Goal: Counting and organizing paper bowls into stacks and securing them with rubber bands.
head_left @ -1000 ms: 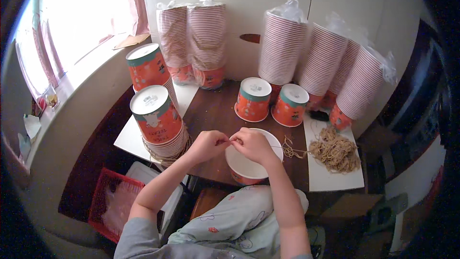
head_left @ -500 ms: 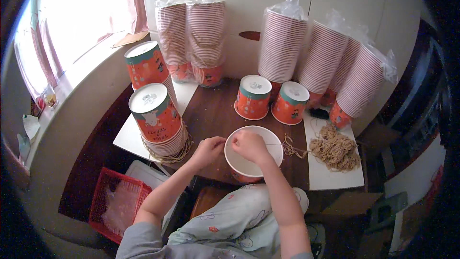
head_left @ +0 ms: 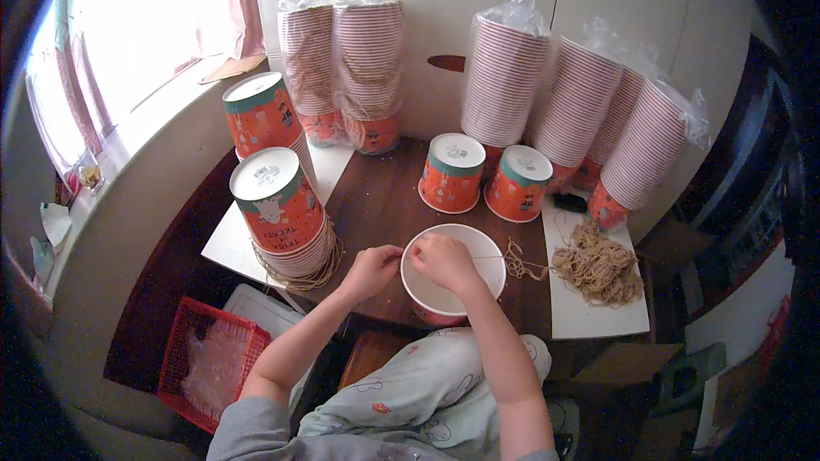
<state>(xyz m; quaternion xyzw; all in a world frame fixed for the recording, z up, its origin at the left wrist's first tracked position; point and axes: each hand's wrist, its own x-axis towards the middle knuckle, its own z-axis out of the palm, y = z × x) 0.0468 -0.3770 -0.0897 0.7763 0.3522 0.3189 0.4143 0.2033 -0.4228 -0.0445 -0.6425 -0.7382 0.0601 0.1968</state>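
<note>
A white-lined paper bucket (head_left: 457,292) stands mouth-up at the table's front edge, close to my lap. My left hand (head_left: 374,271) is closed at its left rim from outside, fingertips pinched there; what lies between them is too small to see. Over the mouth, my right hand (head_left: 442,261) pinches a thin twine (head_left: 487,256) near the inner left wall. That twine runs right across the bucket to a loose tangle (head_left: 521,263) on the table. Further right, a heap of tan twine pieces (head_left: 596,265) lies on a white board.
Two orange buckets (head_left: 450,172) stand upside down behind the bucket. At left, upturned bucket stacks (head_left: 278,201) have twine hanging around the lower rims. Tall plastic-wrapped bucket stacks (head_left: 504,81) line the wall. A red basket (head_left: 213,363) holding clear plastic sits low at left.
My right hand has shifted very slightly, and the twine across the bucket's mouth shows more plainly. My left hand stays at the rim.
</note>
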